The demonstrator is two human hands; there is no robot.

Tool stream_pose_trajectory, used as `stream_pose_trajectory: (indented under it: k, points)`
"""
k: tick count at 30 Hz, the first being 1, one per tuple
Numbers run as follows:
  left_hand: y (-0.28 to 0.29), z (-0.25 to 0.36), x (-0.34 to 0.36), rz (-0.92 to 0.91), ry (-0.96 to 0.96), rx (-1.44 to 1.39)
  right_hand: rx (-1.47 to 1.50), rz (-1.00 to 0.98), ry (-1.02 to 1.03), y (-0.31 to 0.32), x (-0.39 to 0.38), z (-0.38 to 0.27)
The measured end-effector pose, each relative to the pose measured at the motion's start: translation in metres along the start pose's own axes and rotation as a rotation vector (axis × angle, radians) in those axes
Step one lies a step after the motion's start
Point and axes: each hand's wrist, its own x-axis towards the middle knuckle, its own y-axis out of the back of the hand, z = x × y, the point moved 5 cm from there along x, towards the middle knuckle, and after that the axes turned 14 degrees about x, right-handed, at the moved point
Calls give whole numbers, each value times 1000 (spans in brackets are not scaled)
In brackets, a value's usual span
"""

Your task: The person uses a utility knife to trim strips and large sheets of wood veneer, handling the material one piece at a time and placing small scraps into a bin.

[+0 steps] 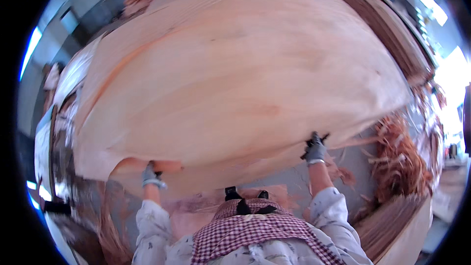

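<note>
A very large, thin sheet of pale wood veneer [245, 73] spreads in front of me and fills most of the view. My left hand [152, 176], in a grey glove, is closed on its near edge at the left. Beside those fingers a darker orange flap of veneer [169, 166] shows. Farther right, my right hand [315, 150], also gloved in grey with dark fingertips, pinches the same near edge. Between my hands this edge sags slightly. The undersides of the grips are hidden.
A thick stack of veneer sheets [382, 29] lies at the far right. Nearer on the right are a heap of reddish veneer scraps [400, 167] and another stack [392, 230]. Torn pieces [341, 172] litter the grey floor. My dark shoes [231, 194] show below the sheet.
</note>
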Motion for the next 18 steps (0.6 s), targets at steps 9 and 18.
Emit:
stream_pose_trajectory:
  k: [9,18]
  points:
    - [-20,11,-70,119,-10,-5,43,-10,227,46,30,-13]
    - [-21,107,-117,54,-208,43,-4,64,156,117,17,8]
